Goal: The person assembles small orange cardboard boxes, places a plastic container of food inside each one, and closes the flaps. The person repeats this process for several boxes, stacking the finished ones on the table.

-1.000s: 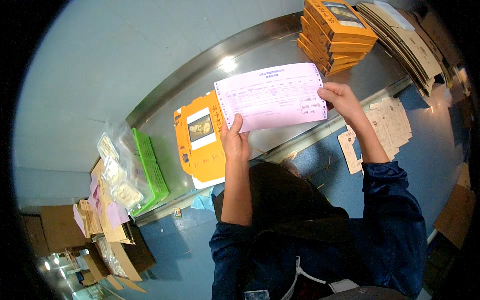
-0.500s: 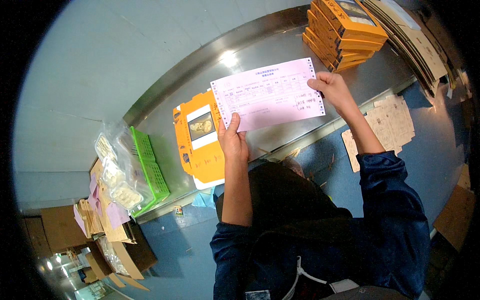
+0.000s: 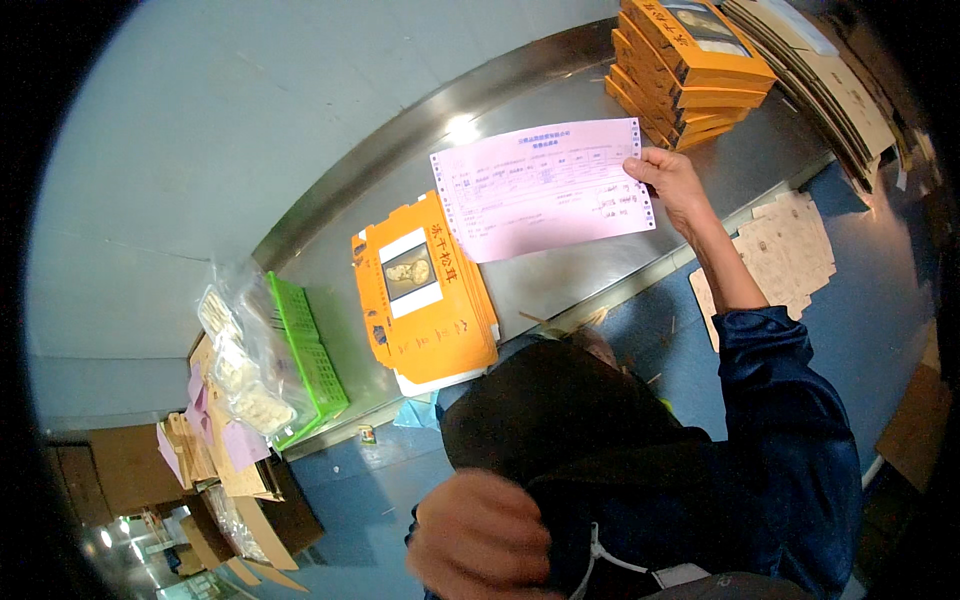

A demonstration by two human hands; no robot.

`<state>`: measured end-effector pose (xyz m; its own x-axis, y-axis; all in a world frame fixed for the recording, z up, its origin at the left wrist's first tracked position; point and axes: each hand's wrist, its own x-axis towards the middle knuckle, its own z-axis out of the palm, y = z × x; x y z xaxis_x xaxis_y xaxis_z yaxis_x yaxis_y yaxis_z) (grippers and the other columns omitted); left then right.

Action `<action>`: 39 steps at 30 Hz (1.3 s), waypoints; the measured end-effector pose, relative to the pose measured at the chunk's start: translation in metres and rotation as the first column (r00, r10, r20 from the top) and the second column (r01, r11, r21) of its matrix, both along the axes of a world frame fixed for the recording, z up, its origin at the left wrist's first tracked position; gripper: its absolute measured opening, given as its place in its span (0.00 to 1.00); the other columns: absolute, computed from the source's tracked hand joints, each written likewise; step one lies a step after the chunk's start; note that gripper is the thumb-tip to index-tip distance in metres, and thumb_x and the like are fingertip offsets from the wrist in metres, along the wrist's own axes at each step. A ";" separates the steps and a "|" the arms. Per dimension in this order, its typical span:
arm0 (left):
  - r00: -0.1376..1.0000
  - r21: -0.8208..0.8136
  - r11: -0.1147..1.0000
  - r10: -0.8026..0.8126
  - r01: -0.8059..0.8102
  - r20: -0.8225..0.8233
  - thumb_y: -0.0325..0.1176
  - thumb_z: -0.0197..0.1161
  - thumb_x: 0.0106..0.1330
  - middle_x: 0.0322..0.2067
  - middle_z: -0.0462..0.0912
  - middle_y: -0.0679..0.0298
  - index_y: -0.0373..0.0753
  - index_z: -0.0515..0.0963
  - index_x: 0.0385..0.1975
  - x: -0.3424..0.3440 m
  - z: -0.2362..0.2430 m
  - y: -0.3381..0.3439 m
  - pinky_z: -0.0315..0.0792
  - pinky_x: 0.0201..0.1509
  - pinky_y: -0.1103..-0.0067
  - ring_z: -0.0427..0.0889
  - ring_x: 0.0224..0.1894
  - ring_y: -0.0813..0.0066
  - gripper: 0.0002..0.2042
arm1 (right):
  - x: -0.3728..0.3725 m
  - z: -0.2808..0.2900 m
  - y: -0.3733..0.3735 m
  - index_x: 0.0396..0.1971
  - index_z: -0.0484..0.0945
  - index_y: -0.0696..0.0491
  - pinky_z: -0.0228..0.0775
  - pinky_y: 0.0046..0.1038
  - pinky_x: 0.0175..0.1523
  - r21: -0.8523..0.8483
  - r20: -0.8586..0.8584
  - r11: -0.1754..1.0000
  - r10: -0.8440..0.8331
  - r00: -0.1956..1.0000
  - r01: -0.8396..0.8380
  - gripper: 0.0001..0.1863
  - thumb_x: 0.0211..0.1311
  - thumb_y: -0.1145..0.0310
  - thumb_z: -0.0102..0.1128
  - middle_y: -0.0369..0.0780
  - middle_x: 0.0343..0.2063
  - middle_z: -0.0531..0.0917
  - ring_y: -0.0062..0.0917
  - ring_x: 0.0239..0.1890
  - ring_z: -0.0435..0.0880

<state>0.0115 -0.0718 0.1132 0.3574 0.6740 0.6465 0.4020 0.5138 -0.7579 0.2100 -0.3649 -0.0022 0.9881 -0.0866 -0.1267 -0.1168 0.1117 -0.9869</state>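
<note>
A pink printed form [image 3: 545,190] with holes punched along both side edges hangs over the metal table. My right hand [image 3: 672,182] pinches its right edge between thumb and fingers. My left hand [image 3: 480,535] is off the paper, low and close to my body, smeared by motion so its fingers do not show clearly. Beneath the form's left end lie flat orange cartons [image 3: 425,295] with a picture panel, on the table's near side.
Green plastic baskets [image 3: 305,345] with bagged pale food packs [image 3: 240,365] stand at the left. Stacked orange boxes [image 3: 690,75] rise at the back right, beside flat cardboard sheets [image 3: 825,90]. Cut cardboard [image 3: 775,255] lies on the blue floor at the right.
My left hand has let go of the form and pulled back toward my body. My right hand still holds the form, which has shifted slightly right, uncovering more of the orange cartons.
</note>
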 end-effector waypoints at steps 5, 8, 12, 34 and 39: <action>0.418 0.706 -0.130 0.727 -0.697 0.546 0.33 0.49 0.62 0.14 0.70 0.66 0.45 0.71 0.21 0.032 0.050 -0.027 0.58 0.16 0.85 0.68 0.14 0.79 0.08 | 0.001 -0.007 -0.010 0.33 0.79 0.57 0.68 0.17 0.32 -0.038 0.005 0.999 -0.026 1.000 0.026 0.09 0.57 0.68 0.57 0.34 0.24 0.80 0.14 0.25 0.76; 0.152 0.642 -0.201 0.880 -0.740 0.450 0.30 0.50 0.58 0.12 0.70 0.66 0.43 0.70 0.18 0.033 0.053 -0.033 0.53 0.16 0.85 0.65 0.13 0.80 0.07 | 0.005 -0.008 -0.005 0.33 0.79 0.57 0.67 0.17 0.30 -0.050 0.014 0.999 -0.009 1.000 0.010 0.09 0.57 0.68 0.57 0.33 0.24 0.80 0.13 0.24 0.75; -0.139 0.698 -0.415 0.898 -0.584 0.417 0.29 0.52 0.54 0.12 0.72 0.64 0.43 0.70 0.16 0.021 0.043 -0.032 0.50 0.16 0.83 0.62 0.12 0.79 0.06 | 0.011 -0.009 0.002 0.33 0.79 0.57 0.66 0.17 0.29 -0.019 0.033 1.000 -0.011 0.999 0.011 0.09 0.57 0.68 0.57 0.33 0.23 0.80 0.13 0.23 0.74; -0.307 0.734 -0.530 0.847 -0.425 0.435 0.29 0.52 0.61 0.18 0.79 0.61 0.40 0.71 0.26 0.010 0.032 -0.018 0.59 0.16 0.86 0.70 0.14 0.79 0.03 | 0.066 -0.061 0.009 0.29 0.80 0.56 0.63 0.17 0.27 -0.060 -0.024 0.998 -0.014 1.000 0.013 0.09 0.55 0.66 0.59 0.31 0.21 0.79 0.13 0.21 0.72; -0.531 0.673 -0.649 0.733 -0.356 0.425 0.29 0.54 0.60 0.16 0.79 0.63 0.42 0.71 0.23 -0.013 0.037 -0.002 0.59 0.17 0.86 0.70 0.14 0.81 0.05 | 0.127 -0.111 -0.013 0.33 0.79 0.60 0.68 0.23 0.35 -0.102 -0.058 0.989 -0.112 0.992 0.105 0.12 0.52 0.67 0.60 0.37 0.27 0.81 0.21 0.27 0.77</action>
<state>-0.0015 -0.0734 0.1501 0.0674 -0.0420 0.9968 -0.9791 -0.1949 0.0580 0.3366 -0.3776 -0.1129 0.9625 -0.2080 -0.1744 -0.1720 0.0298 -0.9847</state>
